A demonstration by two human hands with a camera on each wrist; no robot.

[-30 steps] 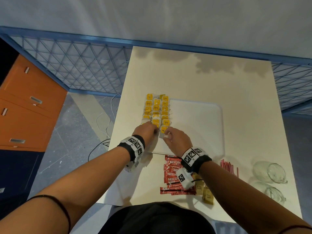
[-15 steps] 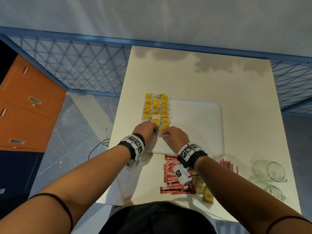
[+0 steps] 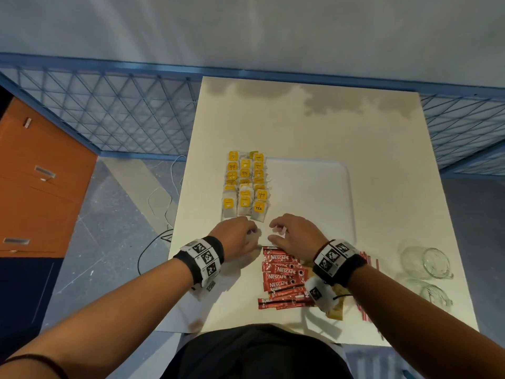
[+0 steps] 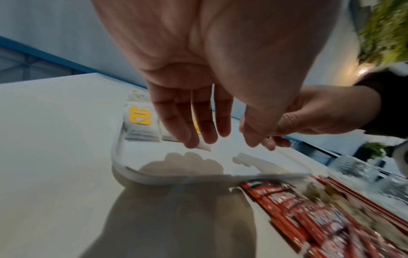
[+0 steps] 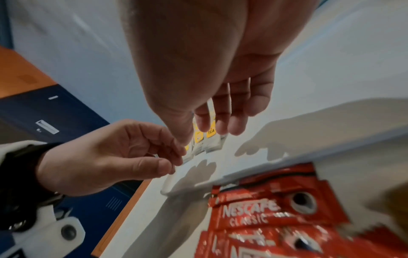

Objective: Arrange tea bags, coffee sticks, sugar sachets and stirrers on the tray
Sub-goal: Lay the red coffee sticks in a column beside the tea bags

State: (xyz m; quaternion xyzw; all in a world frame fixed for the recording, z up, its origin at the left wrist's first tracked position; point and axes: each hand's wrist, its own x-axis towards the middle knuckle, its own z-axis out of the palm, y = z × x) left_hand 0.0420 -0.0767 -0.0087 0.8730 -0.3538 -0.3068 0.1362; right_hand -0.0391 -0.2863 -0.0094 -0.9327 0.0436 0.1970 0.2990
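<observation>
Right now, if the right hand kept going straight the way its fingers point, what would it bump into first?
Probably the tea bags. The right hand hovers over the near part of the white tray, fingers aimed forward and a little left, toward the nearest bag marked TEA. Depth is unclear, so it might touch bare tray first.

One tray (image 3: 314, 187); three columns of tea bags (image 3: 246, 184), number unclear; about eight coffee sticks (image 3: 284, 280); two glass cups (image 3: 425, 262); stirrers uncountable.
</observation>
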